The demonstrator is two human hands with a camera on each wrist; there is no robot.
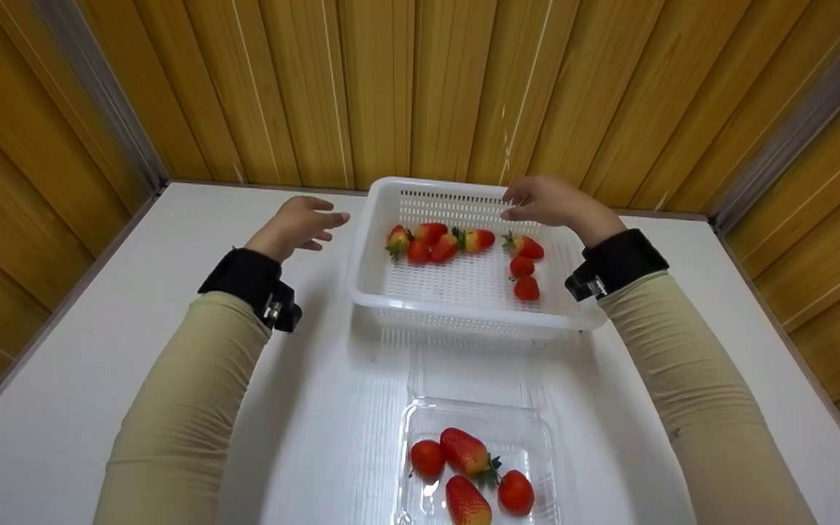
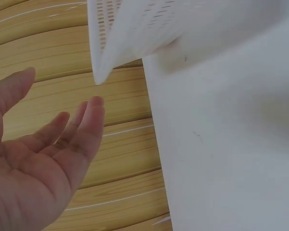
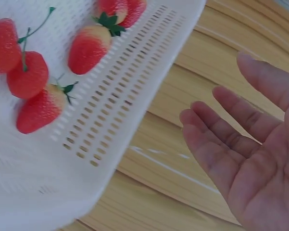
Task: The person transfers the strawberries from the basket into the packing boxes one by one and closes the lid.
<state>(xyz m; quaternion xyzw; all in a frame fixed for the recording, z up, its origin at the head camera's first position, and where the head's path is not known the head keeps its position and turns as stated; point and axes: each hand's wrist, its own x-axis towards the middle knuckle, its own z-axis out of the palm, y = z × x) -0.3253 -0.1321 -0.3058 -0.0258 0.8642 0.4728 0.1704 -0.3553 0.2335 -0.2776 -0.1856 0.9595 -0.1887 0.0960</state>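
A white perforated plastic basket (image 1: 464,315) stands at the back of the white table with several strawberries (image 1: 444,248) inside and small round red fruits (image 1: 526,287) at its right side. My left hand (image 1: 302,224) hovers just left of the basket's left rim, fingers spread and holding nothing. In the left wrist view its palm (image 2: 33,178) lies apart from the basket corner (image 2: 102,72). My right hand (image 1: 557,204) is over the basket's back right corner, fingers loosely bent. The right wrist view shows this hand (image 3: 255,154) bare, with a gap to the rim.
Nearer the front edge lies a clear plastic box (image 1: 547,467), its transparent lid folded toward the basket. It holds strawberries (image 1: 465,450) and round red fruits (image 1: 515,492). A wood-patterned wall (image 1: 376,87) rises right behind the table (image 1: 135,292).
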